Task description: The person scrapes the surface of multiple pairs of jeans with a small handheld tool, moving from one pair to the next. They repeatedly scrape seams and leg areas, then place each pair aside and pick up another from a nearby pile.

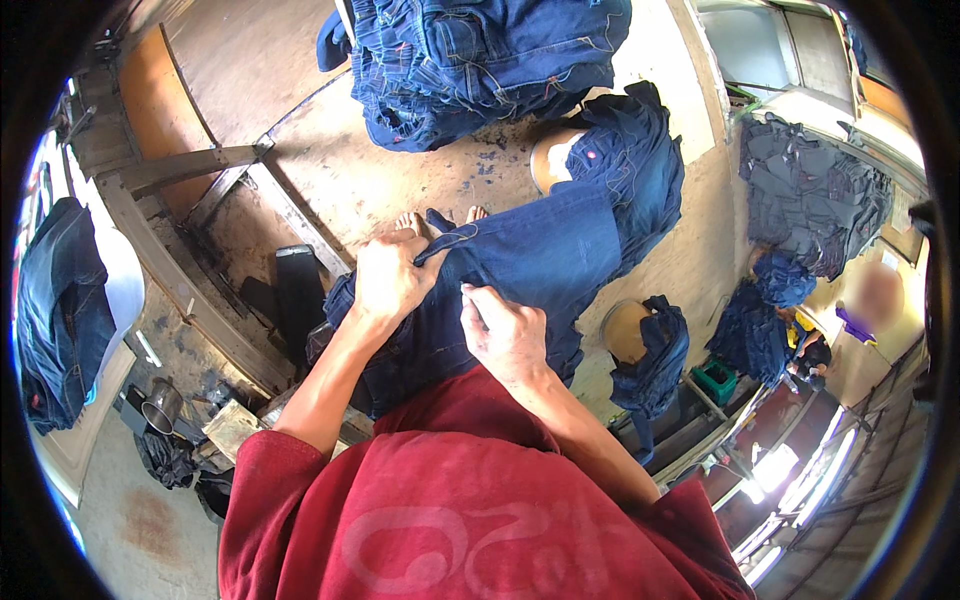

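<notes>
A pair of dark blue jeans (pixel 545 245) lies across my lap, spread toward the right. My left hand (pixel 393 275) is closed on the jeans near a seam edge, where a loose pale thread (pixel 462 232) stands out. Just to the right, my right hand (pixel 505 335) hovers over the denim with thumb and forefinger pinched together. Whatever is between those fingertips, if anything, is too small to make out. More denim (pixel 630 180) bunches at the far end of the jeans, over a round stool (pixel 552 162).
Folded jeans (pixel 480 65) form a big pile ahead. Another stool (pixel 625 332) with denim over it stands at right. Dark garments (pixel 815 195) and a green crate (pixel 713 381) lie farther right, near another person (pixel 872 300). A wooden frame (pixel 190 270) and hanging jeans (pixel 62 310) are at left.
</notes>
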`<move>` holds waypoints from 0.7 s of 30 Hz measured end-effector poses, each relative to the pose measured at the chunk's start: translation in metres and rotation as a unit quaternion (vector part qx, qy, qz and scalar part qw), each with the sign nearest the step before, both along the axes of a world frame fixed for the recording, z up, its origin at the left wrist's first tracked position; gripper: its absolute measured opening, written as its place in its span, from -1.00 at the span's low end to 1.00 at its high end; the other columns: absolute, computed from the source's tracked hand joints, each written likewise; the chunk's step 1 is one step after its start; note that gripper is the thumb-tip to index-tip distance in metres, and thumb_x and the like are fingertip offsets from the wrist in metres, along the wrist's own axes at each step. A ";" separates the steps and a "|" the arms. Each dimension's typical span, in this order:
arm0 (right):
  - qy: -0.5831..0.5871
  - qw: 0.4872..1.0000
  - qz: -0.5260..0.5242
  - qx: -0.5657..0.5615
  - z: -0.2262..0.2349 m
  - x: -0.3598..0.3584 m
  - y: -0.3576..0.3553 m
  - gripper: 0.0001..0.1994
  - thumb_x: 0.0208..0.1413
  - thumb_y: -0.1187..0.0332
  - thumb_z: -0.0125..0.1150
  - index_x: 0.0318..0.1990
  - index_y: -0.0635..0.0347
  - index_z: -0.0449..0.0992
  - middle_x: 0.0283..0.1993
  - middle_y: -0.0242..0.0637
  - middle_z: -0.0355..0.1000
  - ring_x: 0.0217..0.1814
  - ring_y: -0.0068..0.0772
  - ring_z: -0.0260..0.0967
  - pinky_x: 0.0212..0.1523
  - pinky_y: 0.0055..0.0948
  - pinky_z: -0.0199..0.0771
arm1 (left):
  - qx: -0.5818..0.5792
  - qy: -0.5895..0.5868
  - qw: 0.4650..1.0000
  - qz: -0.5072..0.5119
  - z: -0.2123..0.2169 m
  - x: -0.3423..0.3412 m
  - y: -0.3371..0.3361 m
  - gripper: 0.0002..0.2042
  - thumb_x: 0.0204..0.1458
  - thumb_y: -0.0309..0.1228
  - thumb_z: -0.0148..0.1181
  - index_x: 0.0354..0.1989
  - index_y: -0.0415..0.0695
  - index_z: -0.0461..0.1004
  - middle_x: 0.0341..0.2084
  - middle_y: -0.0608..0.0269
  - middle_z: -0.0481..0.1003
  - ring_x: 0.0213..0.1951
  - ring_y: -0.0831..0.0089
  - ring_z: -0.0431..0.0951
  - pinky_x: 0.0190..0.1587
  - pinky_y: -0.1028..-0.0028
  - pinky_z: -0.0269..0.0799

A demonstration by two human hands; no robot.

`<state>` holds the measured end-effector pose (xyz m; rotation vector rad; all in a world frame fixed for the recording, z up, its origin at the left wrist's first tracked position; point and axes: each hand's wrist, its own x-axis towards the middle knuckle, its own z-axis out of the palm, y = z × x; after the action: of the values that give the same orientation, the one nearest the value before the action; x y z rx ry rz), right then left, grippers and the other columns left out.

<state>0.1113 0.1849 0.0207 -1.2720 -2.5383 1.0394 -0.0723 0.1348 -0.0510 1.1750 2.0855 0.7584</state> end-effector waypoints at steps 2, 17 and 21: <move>-0.045 0.998 0.033 0.036 0.000 -0.001 -0.001 -0.91 0.21 0.48 0.39 -0.28 0.08 0.58 -0.65 -0.25 0.47 -0.65 -0.19 0.53 -0.59 -0.24 0.52 | 0.001 -0.002 1.000 -0.001 -0.001 0.001 -0.001 -0.76 0.00 -0.27 0.57 -0.44 -0.20 0.72 -0.46 0.03 0.63 -0.38 0.01 0.71 -0.25 0.18 0.64; -0.081 0.995 0.050 0.006 0.001 0.004 0.003 -0.94 0.23 0.44 0.38 -0.17 0.11 0.63 -0.61 -0.21 0.51 -0.63 -0.18 0.56 -0.58 -0.23 0.54 | 0.014 0.006 1.000 0.005 -0.001 0.001 -0.001 -0.78 -0.03 -0.30 0.58 -0.41 -0.20 0.74 -0.46 0.06 0.64 -0.38 0.02 0.72 -0.26 0.19 0.66; -0.021 1.000 0.008 0.003 0.000 0.001 0.001 -0.95 0.23 0.45 0.38 -0.20 0.11 0.62 -0.62 -0.22 0.51 -0.64 -0.17 0.56 -0.59 -0.24 0.53 | 0.005 0.003 1.000 -0.002 -0.001 0.000 0.000 -0.78 -0.02 -0.29 0.58 -0.41 -0.20 0.74 -0.44 0.06 0.65 -0.38 0.02 0.72 -0.25 0.18 0.66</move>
<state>0.1125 0.1862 0.0205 -1.2869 -2.5843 1.0176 -0.0718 0.1344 -0.0515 1.1877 2.0871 0.7639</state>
